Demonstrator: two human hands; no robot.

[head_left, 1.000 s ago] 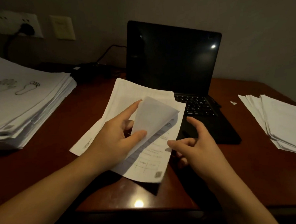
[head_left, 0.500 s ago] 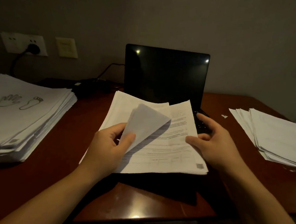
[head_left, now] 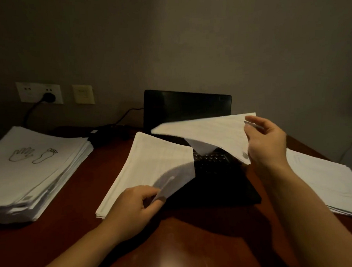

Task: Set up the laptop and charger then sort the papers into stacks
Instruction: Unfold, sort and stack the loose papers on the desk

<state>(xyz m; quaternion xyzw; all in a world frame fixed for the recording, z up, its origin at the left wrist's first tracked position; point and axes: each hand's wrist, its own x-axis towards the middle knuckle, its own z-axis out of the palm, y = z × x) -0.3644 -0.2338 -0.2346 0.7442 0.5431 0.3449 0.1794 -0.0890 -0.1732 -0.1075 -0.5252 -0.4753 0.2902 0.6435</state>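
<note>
Left grip: left hand [head_left: 132,205] pinches the near corner of a thin white paper sheaf [head_left: 152,167] on the reddish-brown wooden worktop [head_left: 74,230];
Right grip: right hand [head_left: 267,142] grasps one white printed sheet [head_left: 211,133], raised over the keyboard;
Laptop: black open laptop [head_left: 186,106] behind, screen dark;
Stacks: tall white paper stack [head_left: 34,167] left; lower white paper stack [head_left: 326,178] right;
Charger: black charger cable [head_left: 33,110] plugged into the white wall socket [head_left: 39,92]

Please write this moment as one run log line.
left hand holds middle bundle | right hand holds sheet above laptop | stage: sorting papers

Red-brown bench [head_left: 60,237] under my left grip [head_left: 134,205]; beyond it, leftward, a white socket plate [head_left: 32,89] and beige switch plate [head_left: 83,94] on the wall [head_left: 186,41].
</note>
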